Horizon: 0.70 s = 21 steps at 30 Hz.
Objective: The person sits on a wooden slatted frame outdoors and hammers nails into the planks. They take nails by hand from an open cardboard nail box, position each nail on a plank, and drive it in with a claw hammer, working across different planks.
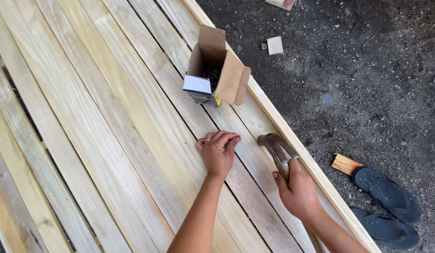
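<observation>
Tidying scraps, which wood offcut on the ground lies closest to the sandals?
The orange-brown offcut beside the upper dark sandal; the pale square block and the one at the top edge lie far off.

From my feed, the slatted wooden panel (109, 117) ran diagonally across the left and middle, with the ground (367, 93) off its right edge. An open cardboard box (216, 68) lay on the slats near that edge, nails (211, 75) inside it. Below the box, the left hand (218, 152) rested on a slat, fingertips pinched together. Just right of it, the right hand (298, 191) held a hammer (277, 149), head on the boards. Two sandals (388, 206) lay on the ground at lower right, a wood scrap (345, 164) beside them, a small wood block (274, 45) farther up.
</observation>
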{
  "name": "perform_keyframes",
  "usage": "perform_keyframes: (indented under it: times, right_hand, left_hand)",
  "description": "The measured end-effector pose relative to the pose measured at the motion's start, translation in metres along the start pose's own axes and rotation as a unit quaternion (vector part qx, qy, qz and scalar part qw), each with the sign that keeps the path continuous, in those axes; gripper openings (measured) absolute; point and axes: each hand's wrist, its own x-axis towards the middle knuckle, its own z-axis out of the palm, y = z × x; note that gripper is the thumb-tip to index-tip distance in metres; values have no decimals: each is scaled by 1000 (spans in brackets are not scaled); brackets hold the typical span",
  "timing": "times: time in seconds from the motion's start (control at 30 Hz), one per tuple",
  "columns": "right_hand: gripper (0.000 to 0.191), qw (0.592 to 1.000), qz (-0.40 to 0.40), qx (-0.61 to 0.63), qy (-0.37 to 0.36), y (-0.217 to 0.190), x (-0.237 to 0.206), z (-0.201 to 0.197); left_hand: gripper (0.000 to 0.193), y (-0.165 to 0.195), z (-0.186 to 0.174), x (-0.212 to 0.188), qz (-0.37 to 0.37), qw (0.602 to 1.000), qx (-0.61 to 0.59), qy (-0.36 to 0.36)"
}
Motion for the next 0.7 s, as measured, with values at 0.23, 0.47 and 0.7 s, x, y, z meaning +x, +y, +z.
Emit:
perform_keyframes:
  times: [0.23, 0.47, 0.7]
  right_hand:
    - [28, 999, 16, 30, -17, -1, -1, -6]
    - [34, 1000, 2, 5, -12, 0, 0, -3]
    - [44, 993, 74, -4, -87, -20, -10, -12]
  left_hand:
    - [3, 0, 2, -2, 21, 1000, 17, 5]
    - [3, 1, 2, -5, 34, 999, 27, 15]
    - [4, -2, 5, -10, 62, 996, 48, 36]
